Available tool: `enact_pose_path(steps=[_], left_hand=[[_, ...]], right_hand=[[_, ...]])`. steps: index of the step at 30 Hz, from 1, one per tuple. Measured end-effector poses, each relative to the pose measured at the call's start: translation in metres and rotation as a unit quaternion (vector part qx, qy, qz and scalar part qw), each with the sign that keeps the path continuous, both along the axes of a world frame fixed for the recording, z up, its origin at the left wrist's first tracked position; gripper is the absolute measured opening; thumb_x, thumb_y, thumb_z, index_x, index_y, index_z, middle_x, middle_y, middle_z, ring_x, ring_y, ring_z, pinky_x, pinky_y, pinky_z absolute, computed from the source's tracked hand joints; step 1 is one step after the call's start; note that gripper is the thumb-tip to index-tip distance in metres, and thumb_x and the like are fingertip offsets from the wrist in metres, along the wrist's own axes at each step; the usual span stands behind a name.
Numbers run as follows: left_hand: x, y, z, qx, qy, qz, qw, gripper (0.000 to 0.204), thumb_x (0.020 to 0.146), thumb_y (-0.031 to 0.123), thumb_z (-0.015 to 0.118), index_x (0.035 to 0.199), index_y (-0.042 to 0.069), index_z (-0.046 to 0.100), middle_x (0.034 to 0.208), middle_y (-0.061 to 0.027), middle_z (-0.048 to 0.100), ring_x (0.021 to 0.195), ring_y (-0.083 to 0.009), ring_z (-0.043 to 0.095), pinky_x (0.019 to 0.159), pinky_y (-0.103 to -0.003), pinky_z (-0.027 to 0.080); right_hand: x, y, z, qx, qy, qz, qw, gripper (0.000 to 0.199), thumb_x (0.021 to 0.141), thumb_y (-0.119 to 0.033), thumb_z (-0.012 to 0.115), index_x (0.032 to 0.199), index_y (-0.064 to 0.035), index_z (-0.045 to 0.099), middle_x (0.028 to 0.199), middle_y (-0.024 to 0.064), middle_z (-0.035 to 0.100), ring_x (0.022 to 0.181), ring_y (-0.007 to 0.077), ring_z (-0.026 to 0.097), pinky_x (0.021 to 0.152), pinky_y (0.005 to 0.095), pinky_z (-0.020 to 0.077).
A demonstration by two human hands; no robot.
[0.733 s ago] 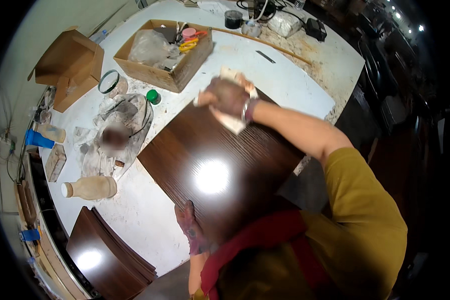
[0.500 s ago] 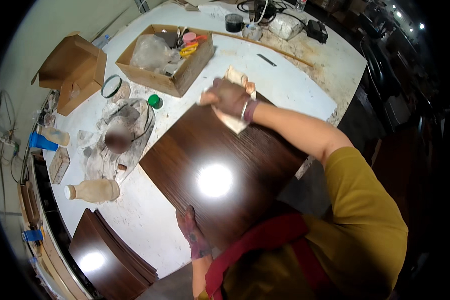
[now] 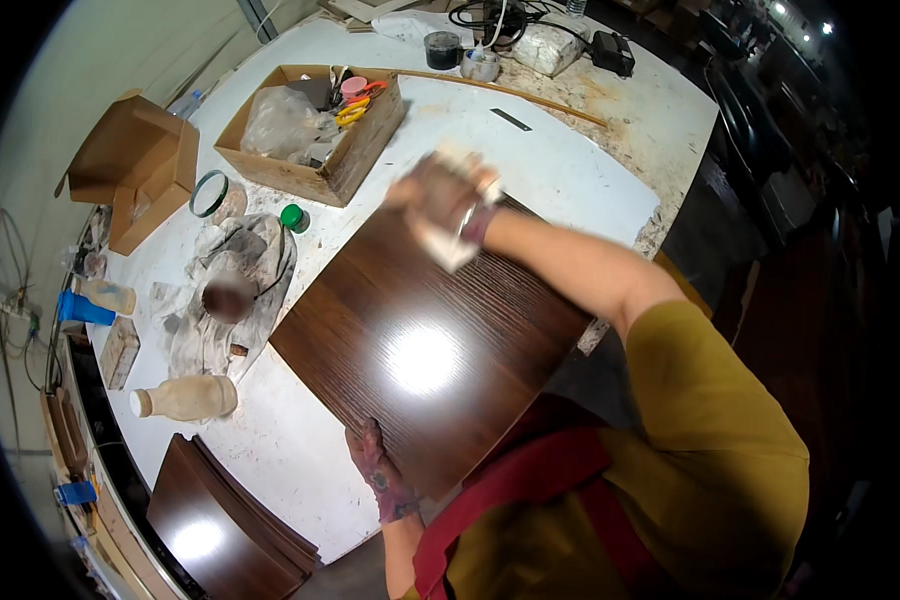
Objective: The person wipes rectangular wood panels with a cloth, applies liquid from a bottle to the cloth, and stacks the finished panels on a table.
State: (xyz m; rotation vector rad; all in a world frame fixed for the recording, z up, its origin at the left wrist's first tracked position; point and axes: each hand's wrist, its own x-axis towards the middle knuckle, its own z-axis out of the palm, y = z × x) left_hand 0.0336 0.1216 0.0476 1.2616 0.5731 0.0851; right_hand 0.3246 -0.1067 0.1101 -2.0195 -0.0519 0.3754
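A glossy dark brown wood panel (image 3: 370, 290) lies tilted across the near side of the white table, a bright lamp reflection on it. In a stained glove, my right hand (image 3: 440, 195) presses a cream cloth (image 3: 446, 250) on the panel's far corner; hand and cloth are smeared by motion. My left hand (image 3: 382, 475), also gloved, grips the panel's near left edge, its fingers partly hidden. Left of the panel, a crumpled stained rag (image 3: 205, 335) lies under a small round container (image 3: 228, 298) with dark brown contents.
Similar brown panels (image 3: 215, 520) are stacked at the near left. Beside them lies a beige bottle (image 3: 195, 397). A green cap (image 3: 293, 217), a cardboard box of tools (image 3: 360, 160) and an open carton (image 3: 175, 165) stand farther off. A thin stick (image 3: 530, 98) and a black cup (image 3: 442, 50) lie beyond.
My right hand and the cloth have shifted slightly at the panel's far corner, now blurred. My left hand keeps its hold on the edge. The whole view has shifted a little.
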Motion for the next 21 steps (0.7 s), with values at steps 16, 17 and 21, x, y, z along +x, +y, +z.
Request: enact_pose_path(steps=[16,17,21], left_hand=[[0.008,0.004,0.004,0.03,0.018,-0.021,0.999,0.049,0.097,0.035,0.055,0.129,-0.001,0.048,0.115,-0.0105,0.06,0.099,-0.02,0.058,0.085,-0.032,0.048],[0.007,0.001,0.01,0.03,0.039,-0.005,0.999,0.049,0.096,0.033,0.057,0.13,-0.001,0.048,0.116,-0.0101,0.06,0.099,-0.02,0.058,0.085,-0.032,0.048],[0.011,-0.005,0.02,0.017,0.015,-0.025,0.999,0.051,0.095,0.035,0.058,0.13,-0.001,0.049,0.117,-0.0118,0.059,0.1,-0.021,0.058,0.085,-0.032,0.049]], right_hand=[[0.095,-0.111,-0.014,-0.316,-0.149,-0.019,0.937,0.021,0.073,-0.021,0.07,0.093,-0.0153,0.072,0.093,0.0127,0.071,0.083,0.0266,0.068,0.076,0.0358,0.0517],[0.085,-0.102,0.008,-0.405,-0.148,0.03,0.902,0.023,0.075,-0.021,0.068,0.098,-0.0181,0.073,0.092,0.0127,0.071,0.084,0.0274,0.068,0.078,0.0377,0.0529],[0.032,-0.068,-0.022,-0.296,-0.269,0.072,0.914,0.029,0.083,-0.029,0.063,0.108,-0.0174,0.07,0.114,0.0124,0.067,0.108,0.031,0.063,0.094,0.0396,0.0499]])
